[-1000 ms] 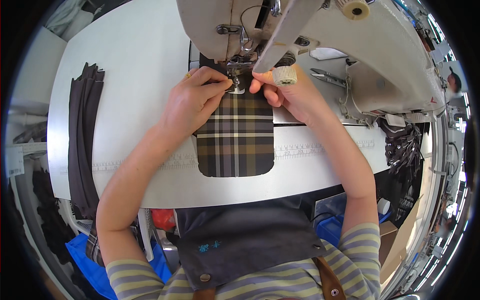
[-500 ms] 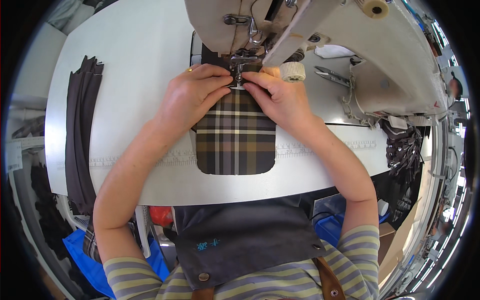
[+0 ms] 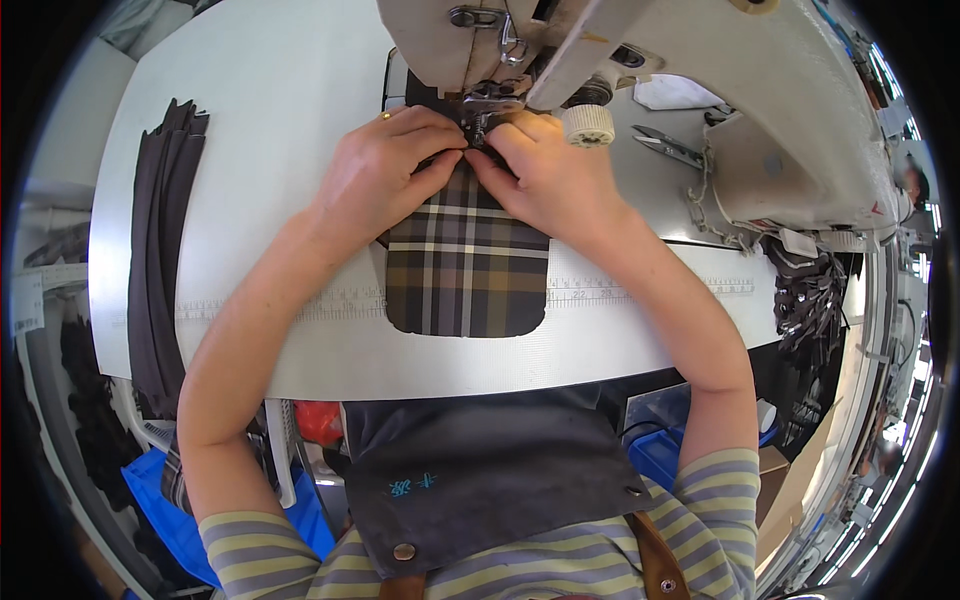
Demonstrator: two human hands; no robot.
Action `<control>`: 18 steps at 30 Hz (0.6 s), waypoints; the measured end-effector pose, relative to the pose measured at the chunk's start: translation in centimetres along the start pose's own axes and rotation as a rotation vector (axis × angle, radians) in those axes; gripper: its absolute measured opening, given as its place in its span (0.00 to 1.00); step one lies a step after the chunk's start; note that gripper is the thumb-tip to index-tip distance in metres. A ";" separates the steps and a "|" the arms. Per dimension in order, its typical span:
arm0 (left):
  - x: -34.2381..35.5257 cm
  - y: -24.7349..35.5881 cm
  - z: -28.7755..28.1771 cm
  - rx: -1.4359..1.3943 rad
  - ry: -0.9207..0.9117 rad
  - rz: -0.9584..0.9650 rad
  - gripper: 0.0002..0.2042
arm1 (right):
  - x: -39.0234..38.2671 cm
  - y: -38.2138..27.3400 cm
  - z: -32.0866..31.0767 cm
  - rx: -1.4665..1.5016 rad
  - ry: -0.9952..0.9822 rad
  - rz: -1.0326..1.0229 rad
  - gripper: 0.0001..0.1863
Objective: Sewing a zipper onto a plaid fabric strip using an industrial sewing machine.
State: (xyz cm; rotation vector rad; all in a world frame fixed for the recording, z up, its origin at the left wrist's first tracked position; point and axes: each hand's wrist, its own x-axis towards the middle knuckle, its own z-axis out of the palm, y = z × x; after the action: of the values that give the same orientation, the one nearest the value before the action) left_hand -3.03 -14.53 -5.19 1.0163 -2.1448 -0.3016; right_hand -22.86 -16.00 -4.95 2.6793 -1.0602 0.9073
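Observation:
A plaid fabric piece [image 3: 468, 285] in black, brown and white, with rounded near corners, lies flat on the white table under the sewing machine [image 3: 450, 45]. Its far end reaches the presser foot [image 3: 478, 125], where dark cloth shows. My left hand [image 3: 388, 168] is closed in a pinch on the far left edge of the piece. From the right, my right hand [image 3: 555, 178] pinches the same far end, its fingers bent beside the foot. The fingertips of both hands nearly meet, hiding the seam area and the needle point.
A bundle of dark fabric strips [image 3: 162, 260] lies along the table's left side. Thread snips [image 3: 668, 145] rest beside the machine's body on the right, near a hanging cord [image 3: 705, 200]. A printed ruler [image 3: 640, 291] crosses the table. Dark trimmings [image 3: 803, 295] hang at the right edge.
My right fingers have curled in, and the thumbs have come closer together. The pale patch just in front of the presser foot is now covered. The view has shifted slightly.

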 end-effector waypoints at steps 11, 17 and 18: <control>0.5 0.2 -0.3 -0.184 -0.021 -0.194 0.07 | 0.1 0.4 0.0 0.017 -0.049 -0.023 0.09; 0.5 -0.1 0.5 -0.158 0.023 -0.122 0.06 | 0.2 0.2 -0.4 0.080 0.029 0.040 0.10; 0.4 -0.3 0.5 -0.217 0.078 -0.133 0.05 | 0.6 -0.3 -1.7 0.038 -0.122 0.110 0.10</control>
State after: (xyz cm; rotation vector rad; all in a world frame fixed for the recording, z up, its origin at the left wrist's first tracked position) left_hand -3.43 -15.07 -5.49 1.0279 -1.9308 -0.5369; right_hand -23.19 -15.59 -3.21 2.7625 -1.2382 0.7980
